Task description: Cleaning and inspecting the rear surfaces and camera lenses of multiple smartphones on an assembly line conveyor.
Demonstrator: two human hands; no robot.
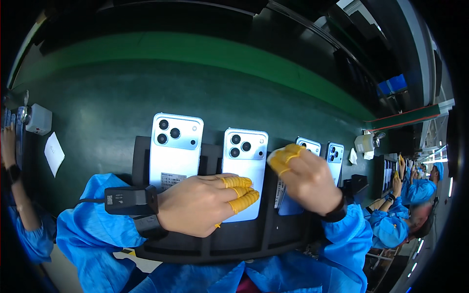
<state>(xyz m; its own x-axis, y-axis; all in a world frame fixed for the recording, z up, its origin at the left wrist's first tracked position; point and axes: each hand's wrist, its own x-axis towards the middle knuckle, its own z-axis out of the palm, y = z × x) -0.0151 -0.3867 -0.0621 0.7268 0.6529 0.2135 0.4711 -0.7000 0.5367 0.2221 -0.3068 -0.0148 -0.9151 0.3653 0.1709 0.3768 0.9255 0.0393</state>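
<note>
Dim, even light; black fisheye rim, curved edges, blurred right margin.

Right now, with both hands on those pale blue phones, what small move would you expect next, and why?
Probably the left hand slides off the middle phone: its capped fingers lie flat on the phone's back, while the right hand rests over the next phone on the black tray.

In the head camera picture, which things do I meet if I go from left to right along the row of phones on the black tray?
First pale blue phone → left hand resting on the second pale blue phone → right hand with yellow finger cots → fourth small blue phone → white container, all by the black tray.
</note>
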